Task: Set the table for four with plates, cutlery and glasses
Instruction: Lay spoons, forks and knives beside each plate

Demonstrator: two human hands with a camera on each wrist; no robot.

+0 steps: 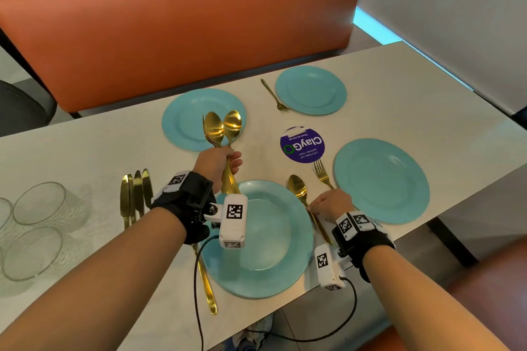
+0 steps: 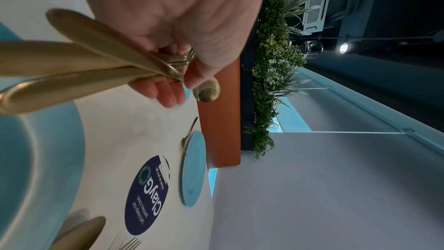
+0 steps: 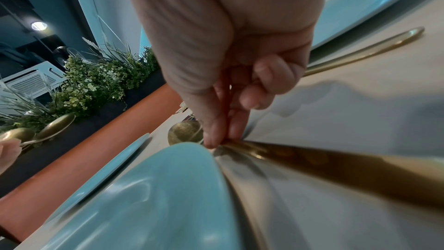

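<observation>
I see four teal plates (image 1: 258, 239) on desk (image 1: 399, 88), two near, two far. Gold spoon (image 1: 298, 189) lies just right of nearest plate. Gold forks (image 1: 275, 97) left of two right-side plates. Spoon bundle (image 1: 224, 128) upright over far-left plate. Four gold knives (image 1: 134, 194) side by side at left, clear glasses (image 1: 40, 202) beyond.

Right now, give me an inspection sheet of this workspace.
Surface: white table, purple ClayGo sticker.
Job's things: four teal plates; forks beside three plates; four gold knives and glasses grouped at left.
Clutter: nothing seen.
Hands: left hand grips a bundle of gold spoons, at least one fork among them; right hand pinches a spoon lying beside the near plate.
Cables: black wrist-camera cable across the table edge.
Surroundings: orange bench, greenery.
</observation>
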